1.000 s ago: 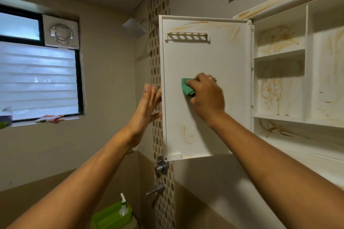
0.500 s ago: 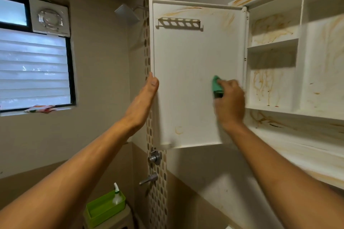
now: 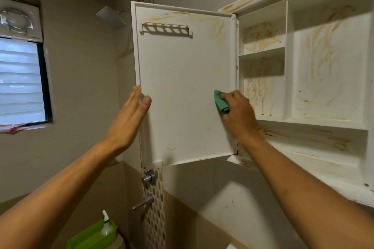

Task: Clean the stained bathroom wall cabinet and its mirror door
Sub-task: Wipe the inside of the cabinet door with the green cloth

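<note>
Against door's (image 3: 182,87) free edge, left hand (image 3: 129,119) flat, open — right hand (image 3: 238,115) gripping cloth (image 3: 220,101)

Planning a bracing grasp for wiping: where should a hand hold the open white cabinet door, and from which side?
Probably the free left edge of the white cabinet door, at mid-height, from the window side. It is hinged on the right, so that edge swings most, and it is bare below the slotted rack. The left hand is already there, open; the right hand wipes with the green cloth.

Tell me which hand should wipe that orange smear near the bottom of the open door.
Probably the right hand: it already grips the green cloth against the door above the smear. The left hand is empty, bracing the door's edge.
</note>
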A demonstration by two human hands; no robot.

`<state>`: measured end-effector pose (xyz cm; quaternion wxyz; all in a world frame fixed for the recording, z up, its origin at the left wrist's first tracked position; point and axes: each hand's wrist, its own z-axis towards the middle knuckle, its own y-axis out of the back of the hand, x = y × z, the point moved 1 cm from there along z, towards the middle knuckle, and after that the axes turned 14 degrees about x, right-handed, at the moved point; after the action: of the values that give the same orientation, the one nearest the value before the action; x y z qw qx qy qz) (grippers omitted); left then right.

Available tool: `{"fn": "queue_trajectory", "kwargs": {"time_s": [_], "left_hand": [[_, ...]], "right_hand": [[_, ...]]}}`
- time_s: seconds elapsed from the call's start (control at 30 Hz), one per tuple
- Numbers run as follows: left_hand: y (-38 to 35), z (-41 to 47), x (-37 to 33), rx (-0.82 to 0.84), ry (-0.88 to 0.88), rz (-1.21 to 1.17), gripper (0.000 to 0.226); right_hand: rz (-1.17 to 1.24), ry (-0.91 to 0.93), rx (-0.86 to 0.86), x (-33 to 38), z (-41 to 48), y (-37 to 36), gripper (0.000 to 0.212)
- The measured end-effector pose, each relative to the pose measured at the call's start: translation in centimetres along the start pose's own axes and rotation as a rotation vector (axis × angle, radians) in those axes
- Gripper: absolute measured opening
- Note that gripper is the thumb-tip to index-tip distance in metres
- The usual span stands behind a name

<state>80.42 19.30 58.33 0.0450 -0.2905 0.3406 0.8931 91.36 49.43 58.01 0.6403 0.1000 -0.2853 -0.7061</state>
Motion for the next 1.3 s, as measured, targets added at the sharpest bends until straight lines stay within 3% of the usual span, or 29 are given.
{"fn": "queue_trajectory", "kwargs": {"time_s": [0.13,0.2,0.27,0.33,0.4,0.43,0.5,0.57,0.67,0.73,0.83,0.97,1.03,1.17,1.23,1.3], "left_hand": [[0.2,0.0,-0.1,0.028,-0.018,-0.053,0.094],[0.2,0.0,-0.2,0.018,-0.021,-0.060,0.096],[0.0,0.1,-0.2,-0.009,-0.028,-0.085,0.098],[-0.1,0.0,0.1,-0.031,-0.039,-0.096,0.095],[-0.1,-0.1,0.5,-0.018,-0.051,-0.103,0.094],[0.0,-0.1,0.6,-0.010,-0.047,-0.104,0.095],[0.1,-0.1,0.5,0.002,-0.031,-0.094,0.098],[0.3,-0.2,0.2,0.012,-0.022,-0.088,0.101],[0.2,-0.2,0.1,0.016,-0.017,-0.092,0.100],[0.0,0.0,0.2,0.009,-0.021,-0.094,0.100],[0.0,0.1,0.6,-0.009,-0.025,-0.102,0.099],[-0.3,0.1,0.6,-0.017,-0.035,-0.092,0.097],[-0.5,-0.1,0.4,-0.001,-0.032,-0.085,0.100],[-0.5,-0.2,0.0,0.012,-0.023,-0.083,0.101],[-0.5,-0.1,-0.2,0.015,-0.012,-0.092,0.104],[-0.4,-0.1,-0.3,0.011,-0.006,-0.103,0.107]], "right_hand": [[0.180,-0.244,-0.012,4.1,-6.9,-5.6,0.055],[0.237,-0.233,0.029,7.9,-8.7,-7.6,0.053],[0.197,0.012,0.144,12.1,-9.9,-8.5,0.047],[0.057,0.390,0.295,13.7,-10.3,-8.4,0.036],[-0.142,0.675,0.349,10.5,-9.0,-7.6,0.024],[-0.227,0.710,0.317,8.0,-8.2,-7.0,0.022],[-0.244,0.507,0.214,2.5,-7.0,-5.5,0.026],[-0.067,0.096,0.125,-1.0,-7.0,-4.5,0.036],[0.143,-0.327,-0.003,2.6,-8.1,-6.0,0.054],[0.203,-0.279,0.025,7.6,-9.4,-7.9,0.056],[0.108,0.138,0.236,12.0,-11.8,-9.5,0.052],[-0.154,0.503,0.388,6.3,-9.9,-7.2,0.048],[-0.223,0.331,0.319,1.7,-9.0,-5.5,0.043],[-0.045,-0.285,0.137,-0.8,-9.7,-4.3,0.038],[-0.008,-0.322,0.121,3.0,-11.0,-5.7,0.037],[0.020,-0.145,0.190,7.8,-12.5,-7.8,0.033]]}}
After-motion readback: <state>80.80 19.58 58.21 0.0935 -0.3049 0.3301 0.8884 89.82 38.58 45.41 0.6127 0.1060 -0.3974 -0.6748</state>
